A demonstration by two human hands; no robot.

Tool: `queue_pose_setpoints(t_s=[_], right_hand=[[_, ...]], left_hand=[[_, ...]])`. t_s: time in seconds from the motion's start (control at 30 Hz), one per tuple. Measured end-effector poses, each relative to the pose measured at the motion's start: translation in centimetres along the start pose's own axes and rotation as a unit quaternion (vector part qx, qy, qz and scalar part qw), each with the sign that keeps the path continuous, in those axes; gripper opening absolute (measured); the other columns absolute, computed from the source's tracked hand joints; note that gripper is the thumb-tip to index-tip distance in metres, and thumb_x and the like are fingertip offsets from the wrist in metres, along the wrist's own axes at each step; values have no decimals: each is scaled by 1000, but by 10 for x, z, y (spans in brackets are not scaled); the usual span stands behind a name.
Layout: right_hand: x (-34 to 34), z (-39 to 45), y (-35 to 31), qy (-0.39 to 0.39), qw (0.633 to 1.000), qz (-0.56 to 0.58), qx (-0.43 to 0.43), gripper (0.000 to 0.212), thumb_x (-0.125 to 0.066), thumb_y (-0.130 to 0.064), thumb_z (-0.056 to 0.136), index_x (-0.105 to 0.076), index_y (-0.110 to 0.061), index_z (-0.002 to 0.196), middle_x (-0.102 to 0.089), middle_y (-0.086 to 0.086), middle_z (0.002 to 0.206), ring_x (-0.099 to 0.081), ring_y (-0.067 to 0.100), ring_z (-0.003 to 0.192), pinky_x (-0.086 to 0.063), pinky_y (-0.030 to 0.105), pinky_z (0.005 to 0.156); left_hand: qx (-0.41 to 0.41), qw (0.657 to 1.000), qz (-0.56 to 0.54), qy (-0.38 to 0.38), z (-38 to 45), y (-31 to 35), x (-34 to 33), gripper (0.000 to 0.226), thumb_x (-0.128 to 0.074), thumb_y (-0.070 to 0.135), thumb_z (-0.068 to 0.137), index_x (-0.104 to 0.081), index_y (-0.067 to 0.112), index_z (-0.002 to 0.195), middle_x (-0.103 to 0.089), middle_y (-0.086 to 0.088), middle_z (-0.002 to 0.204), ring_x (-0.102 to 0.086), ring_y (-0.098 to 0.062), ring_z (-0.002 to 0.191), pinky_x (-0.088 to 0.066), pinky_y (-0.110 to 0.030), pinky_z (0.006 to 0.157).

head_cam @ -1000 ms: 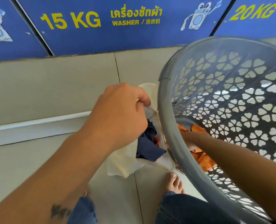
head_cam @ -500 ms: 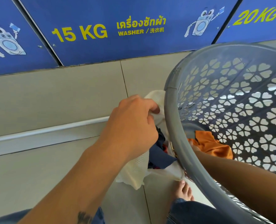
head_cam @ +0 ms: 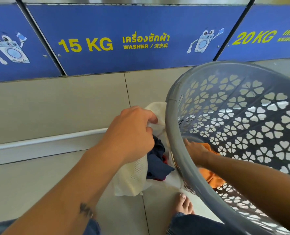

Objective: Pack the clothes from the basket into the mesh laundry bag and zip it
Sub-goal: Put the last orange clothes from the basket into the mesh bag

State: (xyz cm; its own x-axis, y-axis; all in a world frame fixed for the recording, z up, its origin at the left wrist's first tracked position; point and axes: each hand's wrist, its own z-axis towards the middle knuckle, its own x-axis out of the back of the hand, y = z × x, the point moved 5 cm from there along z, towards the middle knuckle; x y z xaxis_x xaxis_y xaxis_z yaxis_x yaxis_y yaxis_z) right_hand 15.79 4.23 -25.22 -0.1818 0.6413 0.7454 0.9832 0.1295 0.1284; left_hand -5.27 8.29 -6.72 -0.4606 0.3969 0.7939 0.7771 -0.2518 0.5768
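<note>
Beside basket rim [head_cam: 172, 141], left hand [head_cam: 130, 134] pinching bag edge [head_cam: 155, 107] — open

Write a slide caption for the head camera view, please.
Left hand holds the mesh laundry bag open while right hand reaches for orange cloth inside the grey basket.
</note>
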Motion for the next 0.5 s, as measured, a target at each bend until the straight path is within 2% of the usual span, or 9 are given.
queue_pose_setpoints(t_s=[0.07, 0.13, 0.23, 0.33, 0.43, 0.5], right_hand=[[14, -10, 4, 16, 1000, -2, 26, 72, -71, -39, 81, -33, -37, 142, -44, 12, 133, -59, 36, 114, -56, 48, 88], [29, -24, 13, 38, 999, 28, 16, 73, -72, -42, 75, -33, -47, 136, -44, 7, 122, -61, 33, 101, -58, 46, 81], [75, -66, 21, 127, 984, 125, -9, 70, -67, -30, 73, -39, -45, 136, -44, 5, 118, -60, 32, 101, -54, 40, 82], [118, -116, 30, 241, 941, 235, -24, 66, -64, -28, 69, -47, -42, 131, -44, 0, 109, -54, 25, 96, -47, 32, 84], [151, -163, 27, 339, 890, 304, -18, 61, -64, -27, 66, -50, -42, 123, -52, 5, 107, -54, 25, 94, -41, 27, 76], [175, -192, 16, 404, 849, 340, -6, 58, -68, -25, 66, -51, -39, 120, -57, 6, 104, -56, 22, 89, -39, 19, 70]], left_hand=[[1, 1000, 8, -11, -1, -1, 3, 32, -53, 17, 95, -63, 34, 120, -54, 7, 127, -53, -18, 109, -42, -29, 90], [4, 1000, 10, -24, -2, -3, 7, 33, -52, 15, 95, -64, 34, 119, -53, 4, 132, -53, -20, 111, -43, -30, 91], [16, 999, 2, -37, -7, -7, 12, 36, -52, 11, 95, -64, 35, 119, -51, -1, 137, -54, -22, 105, -44, -31, 89], [21, 999, -4, -39, -14, -11, 16, 35, -51, 10, 95, -67, 36, 111, -51, -4, 137, -56, -24, 104, -47, -32, 89], [21, 999, -11, -41, -29, -14, 19, 36, -50, 9, 94, -70, 37, 100, -52, -7, 136, -59, -28, 106, -50, -32, 89], [20, 999, -28, -36, -40, -18, 21, 38, -49, 6, 93, -69, 39, 93, -52, -7, 136, -59, -28, 105, -49, -31, 87]])
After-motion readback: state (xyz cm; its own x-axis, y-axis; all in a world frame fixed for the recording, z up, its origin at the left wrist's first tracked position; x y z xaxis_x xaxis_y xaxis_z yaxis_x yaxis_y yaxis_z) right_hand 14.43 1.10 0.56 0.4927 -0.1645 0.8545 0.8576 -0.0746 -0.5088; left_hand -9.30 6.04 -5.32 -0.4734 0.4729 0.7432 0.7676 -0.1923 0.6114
